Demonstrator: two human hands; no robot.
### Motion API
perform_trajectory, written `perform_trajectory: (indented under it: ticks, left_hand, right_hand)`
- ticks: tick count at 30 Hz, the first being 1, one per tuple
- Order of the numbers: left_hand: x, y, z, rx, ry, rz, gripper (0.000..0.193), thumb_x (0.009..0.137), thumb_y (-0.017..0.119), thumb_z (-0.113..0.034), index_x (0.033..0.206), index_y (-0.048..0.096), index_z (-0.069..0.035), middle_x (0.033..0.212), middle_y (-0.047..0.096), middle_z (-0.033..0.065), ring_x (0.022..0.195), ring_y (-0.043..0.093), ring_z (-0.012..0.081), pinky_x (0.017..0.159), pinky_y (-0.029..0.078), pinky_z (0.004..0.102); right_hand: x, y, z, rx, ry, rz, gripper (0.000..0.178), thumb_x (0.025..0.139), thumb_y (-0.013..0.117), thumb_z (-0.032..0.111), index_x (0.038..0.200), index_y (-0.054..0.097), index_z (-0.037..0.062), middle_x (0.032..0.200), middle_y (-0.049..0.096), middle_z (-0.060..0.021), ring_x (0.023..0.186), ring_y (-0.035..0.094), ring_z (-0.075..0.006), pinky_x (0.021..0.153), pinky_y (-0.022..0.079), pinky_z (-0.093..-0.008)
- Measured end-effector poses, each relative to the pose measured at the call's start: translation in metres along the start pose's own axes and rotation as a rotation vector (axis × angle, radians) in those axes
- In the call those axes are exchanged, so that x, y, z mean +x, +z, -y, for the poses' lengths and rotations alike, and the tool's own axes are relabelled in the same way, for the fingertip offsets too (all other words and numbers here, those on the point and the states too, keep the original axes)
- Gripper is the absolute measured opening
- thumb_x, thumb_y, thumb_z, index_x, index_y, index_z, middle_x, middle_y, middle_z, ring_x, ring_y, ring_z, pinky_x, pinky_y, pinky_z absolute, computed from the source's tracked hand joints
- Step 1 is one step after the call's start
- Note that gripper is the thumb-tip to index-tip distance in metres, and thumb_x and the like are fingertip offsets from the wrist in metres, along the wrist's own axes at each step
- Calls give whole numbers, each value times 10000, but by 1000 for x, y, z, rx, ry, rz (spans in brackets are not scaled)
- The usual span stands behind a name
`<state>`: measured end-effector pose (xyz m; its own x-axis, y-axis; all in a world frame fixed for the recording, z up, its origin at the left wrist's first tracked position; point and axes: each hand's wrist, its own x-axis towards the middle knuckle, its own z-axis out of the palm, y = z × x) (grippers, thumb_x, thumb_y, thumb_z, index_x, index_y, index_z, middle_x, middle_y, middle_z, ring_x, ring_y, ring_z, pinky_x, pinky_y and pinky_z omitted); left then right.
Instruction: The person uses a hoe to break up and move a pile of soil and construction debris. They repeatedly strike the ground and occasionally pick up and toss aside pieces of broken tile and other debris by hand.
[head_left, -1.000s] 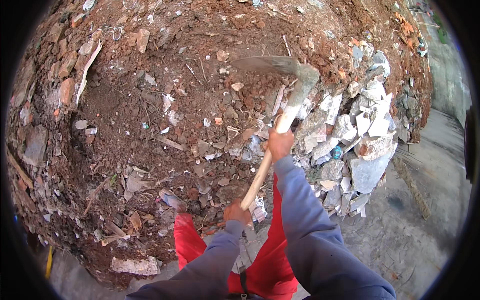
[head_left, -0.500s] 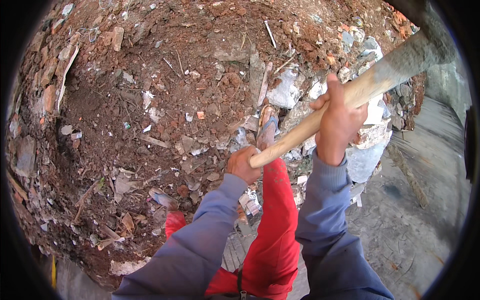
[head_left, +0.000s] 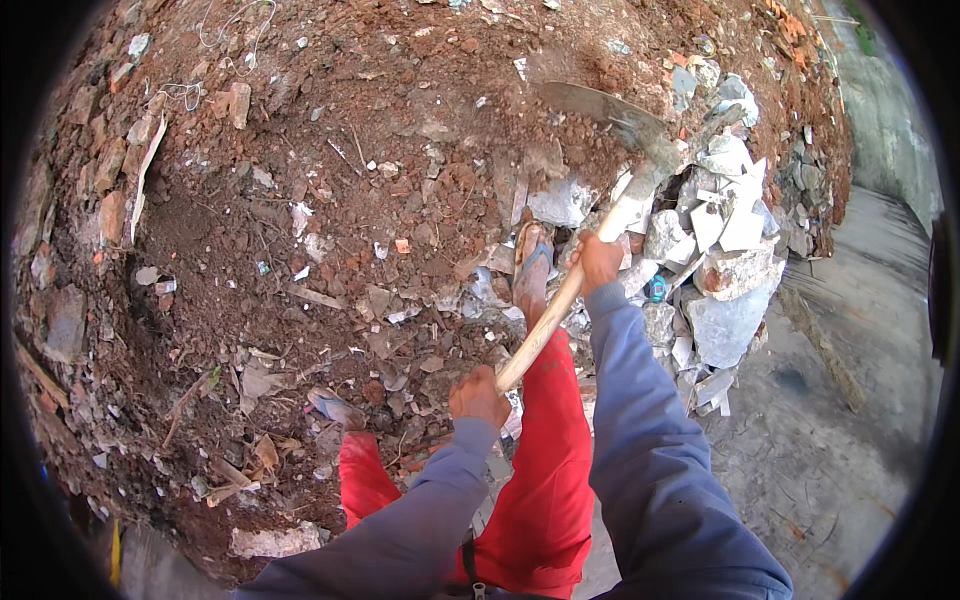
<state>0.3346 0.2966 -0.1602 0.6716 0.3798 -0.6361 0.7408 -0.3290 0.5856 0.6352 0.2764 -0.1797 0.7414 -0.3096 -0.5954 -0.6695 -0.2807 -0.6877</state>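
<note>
Both of my hands grip one hoe point(head_left: 555, 318) by its pale wooden handle. My left hand point(head_left: 479, 396) is wrapped round the handle's near end. Farther up the shaft, my right hand point(head_left: 600, 258) is closed round it. The hoe's wide metal blade point(head_left: 605, 112) is at the reddish-brown soil point(head_left: 430, 190), just beyond the broken rubble; its edge is blurred, and I cannot tell how deep it sits. My right foot in a blue-strapped sandal point(head_left: 535, 262) stands left of the handle, among the stones.
White and grey rubble point(head_left: 722, 290) is heaped on the right, with broken tile pieces point(head_left: 742, 225) on it. Beyond it lie a concrete floor point(head_left: 800, 450) and a grey wall point(head_left: 885, 130). My left foot point(head_left: 335, 408) rests on the soil. Thin white wire point(head_left: 185, 95) lies at the far left.
The hoe has swung down from the upper right, and its blade is now at the soil. My right hand has moved down and left with the handle; my left hand has dropped slightly.
</note>
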Motion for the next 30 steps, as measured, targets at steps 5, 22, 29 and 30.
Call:
perform_trajectory:
  ticks: [5, 22, 29, 30]
  left_hand:
    - [-107, 27, 102, -55, -209, 112, 308, 702, 696, -156, 1005, 643, -132, 879, 692, 172, 811, 670, 374, 787, 506, 468]
    - [141, -124, -41, 58, 102, -502, 228, 709, 710, -88, 899, 587, -61, 832, 672, 166, 811, 665, 358, 784, 471, 444]
    - [56, -50, 14, 15, -101, -81, 304, 734, 722, -179, 964, 570, -50, 829, 691, 219, 806, 687, 411, 751, 534, 500]
    - [51, -40, 8, -40, -104, -64, 307, 733, 721, -180, 968, 569, -52, 827, 689, 221, 803, 685, 414, 749, 532, 503]
  right_hand:
    - [-105, -12, -142, -68, -29, 67, 206, 769, 655, -31, 912, 508, -10, 625, 545, -72, 398, 522, -173, 355, 448, -318]
    - [-15, 133, 160, 264, -413, 368, 103, 856, 622, 58, 893, 544, 1, 693, 533, -56, 530, 531, -147, 496, 524, -310]
    - [-2, 141, 31, -320, -151, 92, 363, 835, 627, 108, 1060, 574, -172, 744, 664, -184, 543, 669, -235, 460, 557, -347]
    - [-12, 137, 36, -399, -195, 76, 359, 832, 628, 108, 1049, 575, -173, 756, 667, -193, 554, 677, -242, 462, 558, -350]
